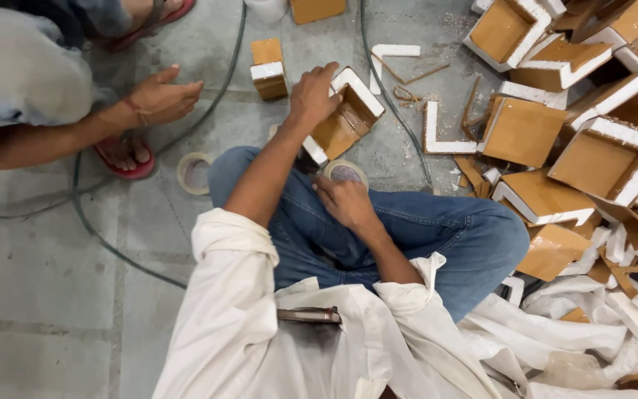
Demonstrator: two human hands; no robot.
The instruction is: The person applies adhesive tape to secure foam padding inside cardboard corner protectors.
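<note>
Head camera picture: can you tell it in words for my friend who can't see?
A person sits cross-legged on a grey floor, left hand gripping a brown corner piece edged in white foam, right hand by a tape roll. More such pieces lie heaped nearby.

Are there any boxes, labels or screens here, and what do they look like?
No labels, signs or screens show.
Corner piece: under the left hand, brown card edged with white foam.
Small block: on the floor ahead, brown with a white band.
Pile of corner pieces: at right, brown and white.
</note>
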